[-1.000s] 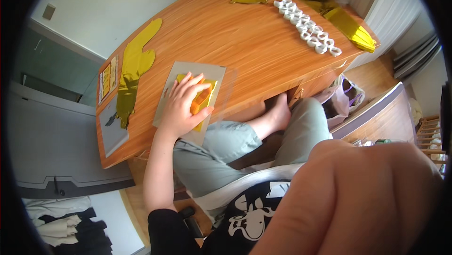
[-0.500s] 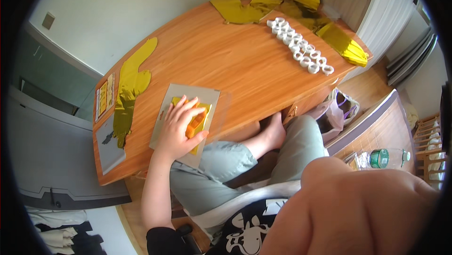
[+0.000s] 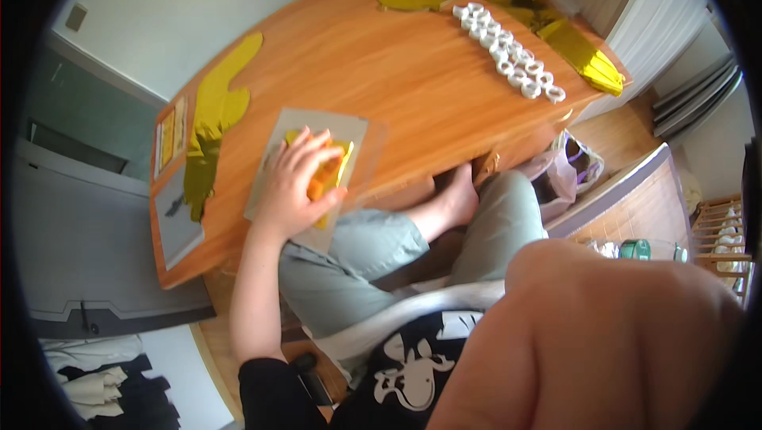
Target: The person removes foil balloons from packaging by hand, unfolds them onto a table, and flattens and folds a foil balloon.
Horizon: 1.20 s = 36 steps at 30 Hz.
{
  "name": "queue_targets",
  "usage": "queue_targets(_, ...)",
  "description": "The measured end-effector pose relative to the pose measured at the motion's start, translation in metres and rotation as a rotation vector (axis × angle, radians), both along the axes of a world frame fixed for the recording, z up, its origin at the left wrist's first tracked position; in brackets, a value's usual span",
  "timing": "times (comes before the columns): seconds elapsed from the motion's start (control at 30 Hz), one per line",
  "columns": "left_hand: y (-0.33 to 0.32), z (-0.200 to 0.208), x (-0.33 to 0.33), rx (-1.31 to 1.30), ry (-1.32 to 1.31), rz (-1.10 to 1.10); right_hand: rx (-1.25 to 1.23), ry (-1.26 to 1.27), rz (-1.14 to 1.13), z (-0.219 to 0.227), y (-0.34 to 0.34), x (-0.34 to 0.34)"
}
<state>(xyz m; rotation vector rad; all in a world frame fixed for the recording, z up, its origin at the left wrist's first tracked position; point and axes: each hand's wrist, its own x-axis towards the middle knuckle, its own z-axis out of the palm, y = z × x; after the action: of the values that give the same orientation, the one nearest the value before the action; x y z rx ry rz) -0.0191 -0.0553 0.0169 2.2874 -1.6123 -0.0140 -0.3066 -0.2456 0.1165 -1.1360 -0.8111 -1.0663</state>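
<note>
One wooden surface (image 3: 341,57) carries one grey card (image 3: 309,118), one yellow piece (image 3: 347,151) and one orange block (image 3: 322,181). Toward its left end: one printed card (image 3: 171,136) and one pale sheet (image 3: 178,231). Gold foil pieces (image 3: 220,96) number at least three; overlap at the far end hides the exact total. White rings (image 3: 502,47), in two rows, number over a dozen. Elsewhere: one bottle (image 3: 635,250), at least one bag (image 3: 562,180).
</note>
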Motion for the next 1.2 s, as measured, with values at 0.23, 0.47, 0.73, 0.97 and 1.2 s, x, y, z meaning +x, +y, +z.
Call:
queue_targets(0.23,0.003,-0.002,-0.004,-0.003,0.004,0.005,-0.022,-0.024,0.019,0.001,0.002,0.0)
queue_targets(0.47,0.004,-0.001,-0.003,-0.008,-0.034,0.01,-0.027,-0.016,0.008,0.004,0.006,-0.01)
queue_targets(0.73,0.002,0.001,-0.008,-0.002,-0.006,0.006,-0.05,-0.072,0.009,0.004,0.006,-0.006)
queue_targets(0.97,0.004,-0.003,-0.005,-0.018,0.0,0.009,-0.05,-0.091,0.005,0.006,0.008,-0.009)
queue_targets(1.2,0.002,-0.003,-0.005,-0.021,0.007,0.008,-0.052,-0.116,-0.006,0.007,0.01,-0.011)
